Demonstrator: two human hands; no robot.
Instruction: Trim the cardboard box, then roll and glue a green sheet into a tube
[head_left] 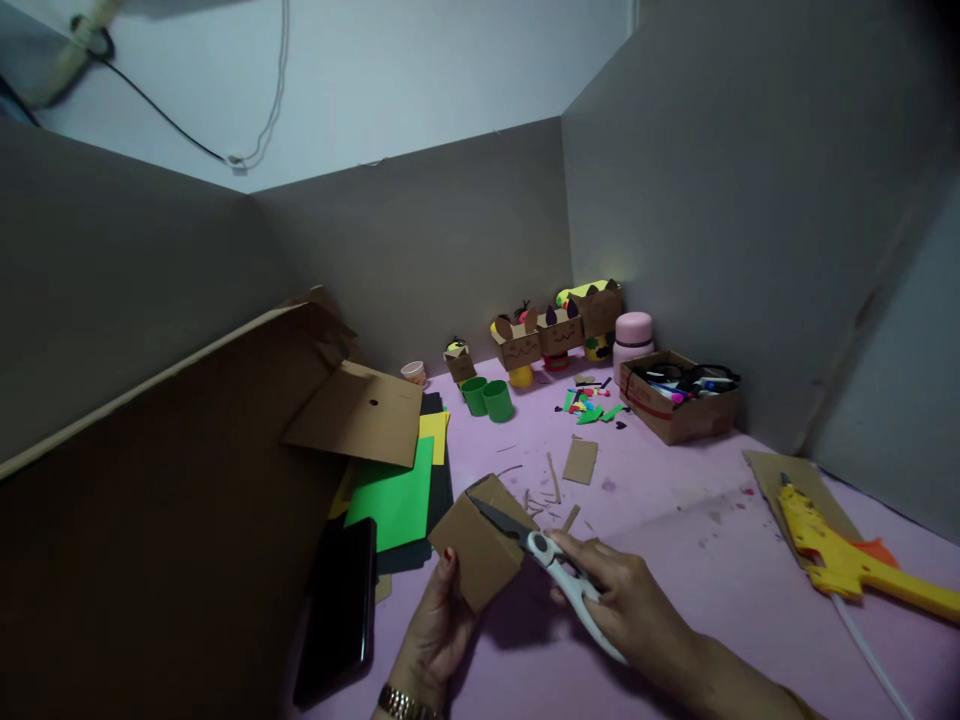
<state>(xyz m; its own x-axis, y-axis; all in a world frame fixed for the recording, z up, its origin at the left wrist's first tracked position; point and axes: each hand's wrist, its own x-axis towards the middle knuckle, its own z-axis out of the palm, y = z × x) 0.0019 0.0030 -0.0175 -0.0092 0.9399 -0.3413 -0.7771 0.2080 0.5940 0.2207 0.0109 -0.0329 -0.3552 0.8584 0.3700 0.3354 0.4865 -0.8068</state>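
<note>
A small cardboard box is gripped in my left hand, with the thumb pressed on its near face. My right hand holds a pair of scissors with white handles and dark blades. The blades lie along the box's upper edge, pointing up and left; whether they cut into the cardboard I cannot tell. Beyond the box, thin cardboard strips and a flat cardboard piece are on the pink table.
Left are a phone, green paper and large cardboard. Two green cups and several cardboard animal figures stand at the back. To the right sit a box of pens, a pink bottle and a yellow glue gun.
</note>
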